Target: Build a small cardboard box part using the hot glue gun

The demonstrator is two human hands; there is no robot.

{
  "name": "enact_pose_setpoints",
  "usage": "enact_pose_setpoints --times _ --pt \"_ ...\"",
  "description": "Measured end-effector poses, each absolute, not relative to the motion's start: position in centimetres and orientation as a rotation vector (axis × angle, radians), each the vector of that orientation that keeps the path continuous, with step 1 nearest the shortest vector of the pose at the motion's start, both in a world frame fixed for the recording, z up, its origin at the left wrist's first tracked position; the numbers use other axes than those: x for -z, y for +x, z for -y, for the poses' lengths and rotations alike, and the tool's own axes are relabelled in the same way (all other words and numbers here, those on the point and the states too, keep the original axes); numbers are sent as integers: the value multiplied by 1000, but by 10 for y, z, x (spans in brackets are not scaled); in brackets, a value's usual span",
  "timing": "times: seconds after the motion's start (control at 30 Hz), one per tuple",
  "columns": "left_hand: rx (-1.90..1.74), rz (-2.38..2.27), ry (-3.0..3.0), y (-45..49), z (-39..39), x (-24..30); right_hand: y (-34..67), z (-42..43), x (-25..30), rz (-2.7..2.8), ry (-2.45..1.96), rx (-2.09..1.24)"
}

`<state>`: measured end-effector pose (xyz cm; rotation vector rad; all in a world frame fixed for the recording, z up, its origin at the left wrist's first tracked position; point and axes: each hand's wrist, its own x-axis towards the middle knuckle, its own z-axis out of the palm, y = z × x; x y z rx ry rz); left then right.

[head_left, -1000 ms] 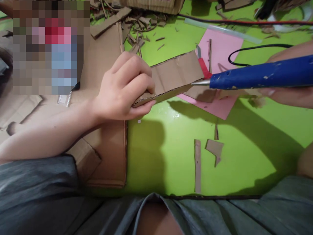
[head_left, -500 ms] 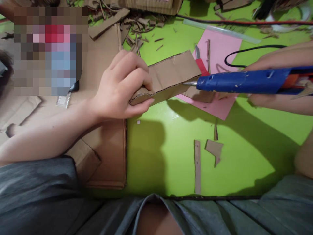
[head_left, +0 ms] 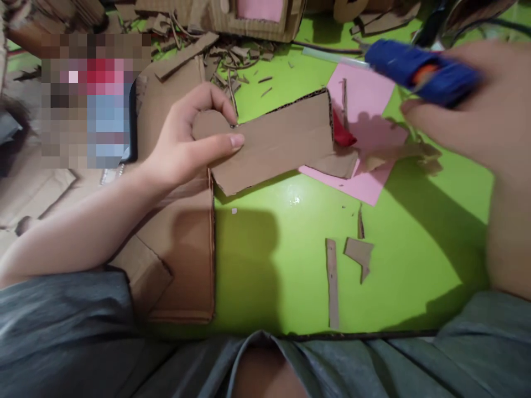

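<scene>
The left hand [head_left: 186, 138] grips the end of a folded cardboard strip [head_left: 276, 141], thumb lying across the top and fingers curled round the rounded end, and the strip's far end reaches just over the left edge of a pink paper sheet [head_left: 365, 83]. The right hand [head_left: 450, 99], blurred, sits beyond the sheet's right edge, its fingers wrapped narrowly around a blue hot glue gun [head_left: 421, 72], which hangs above the sheet's top corner, well apart from the strip, its nozzle too blurred to make out. On the sheet, a cardboard offcut [head_left: 336, 164] lies tucked against the strip's lower edge, beside a red piece [head_left: 342, 131] partly hidden behind the strip's end. Left of the sheet, a large cardboard sheet [head_left: 182, 260] has its straight edge running under the strip. Below the pink sheet, a green tabletop [head_left: 265, 265] gives open room, broken only by a narrow cardboard scrap [head_left: 332, 282] and a jagged cardboard scrap [head_left: 359, 251]
</scene>
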<state>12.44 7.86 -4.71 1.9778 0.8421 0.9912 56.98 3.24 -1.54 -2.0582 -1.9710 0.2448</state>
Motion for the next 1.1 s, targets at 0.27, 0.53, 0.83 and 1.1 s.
enact_pose_setpoints --times 0.27,0.53,0.83,1.1 --pt "-738 -932 1470 134 -77 46 553 -32 11 2169 -1971 -228" --pt "-814 -936 1497 141 -60 52 489 18 2 2182 -1393 -462" --pt "-1135 -937 2209 137 -53 59 470 26 30 1724 -1302 -1078" --pt "-1075 -846 2314 138 -51 53 467 16 51 1257 -1431 -1288"
